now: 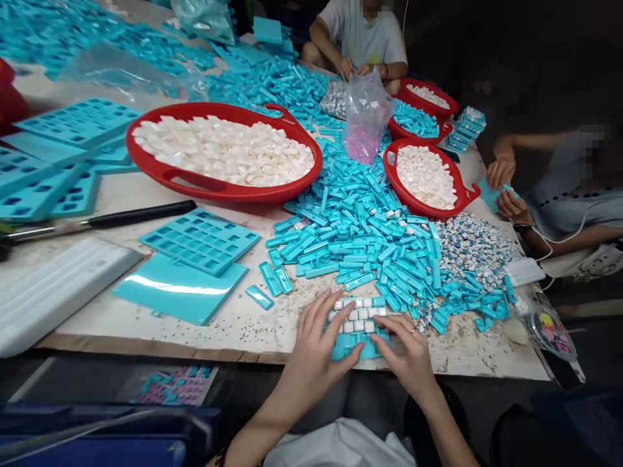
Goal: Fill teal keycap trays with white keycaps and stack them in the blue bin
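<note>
A turquoise slotted panel point(348, 344), its upper rows filled with small white square caps point(360, 314), lies at the table's near edge between my hands. My left hand point(318, 340) rests over its left side, fingers stretched and apart, thumb near the lower slots. On the right side, my right hand point(403, 347) touches the panel with spread, slightly bent fingers and a ring on one. Parts of the panel are hidden under both hands. Just beyond it spreads a heap of long turquoise plastic pieces point(350, 243). One loose turquoise piece point(259, 297) lies to the left.
A large red basket point(224, 191) of white pieces stands behind, a smaller red basket point(413, 206) to the right. Slotted turquoise panels point(199, 240) and a black-handled tool point(141, 214) lie left. Small white-and-blue parts point(477, 250) are piled right. Two other people point(365, 35) sit around the table.
</note>
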The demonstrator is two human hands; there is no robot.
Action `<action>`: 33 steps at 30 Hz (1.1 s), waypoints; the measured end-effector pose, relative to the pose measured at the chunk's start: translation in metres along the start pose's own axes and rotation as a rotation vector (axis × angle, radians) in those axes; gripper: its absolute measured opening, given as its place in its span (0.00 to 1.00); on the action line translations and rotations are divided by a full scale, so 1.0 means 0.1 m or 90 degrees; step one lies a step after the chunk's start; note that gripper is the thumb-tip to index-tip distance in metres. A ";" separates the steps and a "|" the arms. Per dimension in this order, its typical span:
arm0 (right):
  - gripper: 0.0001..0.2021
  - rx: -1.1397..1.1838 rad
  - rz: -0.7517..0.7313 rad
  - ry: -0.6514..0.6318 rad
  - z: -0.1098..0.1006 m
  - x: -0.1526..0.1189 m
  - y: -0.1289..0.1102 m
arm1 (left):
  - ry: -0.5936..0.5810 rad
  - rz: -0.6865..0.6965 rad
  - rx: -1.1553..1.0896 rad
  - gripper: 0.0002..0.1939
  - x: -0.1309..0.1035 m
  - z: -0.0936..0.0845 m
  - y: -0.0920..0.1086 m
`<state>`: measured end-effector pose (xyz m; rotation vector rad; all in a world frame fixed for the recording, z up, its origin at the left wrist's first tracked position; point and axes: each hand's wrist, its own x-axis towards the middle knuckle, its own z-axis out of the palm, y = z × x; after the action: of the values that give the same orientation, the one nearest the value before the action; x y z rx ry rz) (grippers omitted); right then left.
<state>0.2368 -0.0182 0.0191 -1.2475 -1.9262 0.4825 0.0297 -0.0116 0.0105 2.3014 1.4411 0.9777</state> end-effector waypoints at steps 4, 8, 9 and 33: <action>0.13 -0.004 0.115 0.096 0.13 -0.13 -0.15 | -0.062 -0.013 0.017 0.32 0.15 -0.07 -0.12; 0.19 -0.008 0.230 0.184 0.29 -0.26 -0.24 | -0.047 0.042 -0.049 0.28 0.21 -0.11 -0.19; 0.23 0.014 0.258 0.194 0.32 -0.27 -0.26 | -0.027 0.050 -0.072 0.28 0.20 -0.12 -0.19; 0.18 0.392 0.476 0.238 0.39 0.15 -0.48 | 0.162 0.055 -0.098 0.32 0.14 -0.11 -0.13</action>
<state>0.1748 -0.0227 0.0328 -1.4597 -0.8456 1.0386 0.0169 0.0056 0.0175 2.2056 1.3105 1.3994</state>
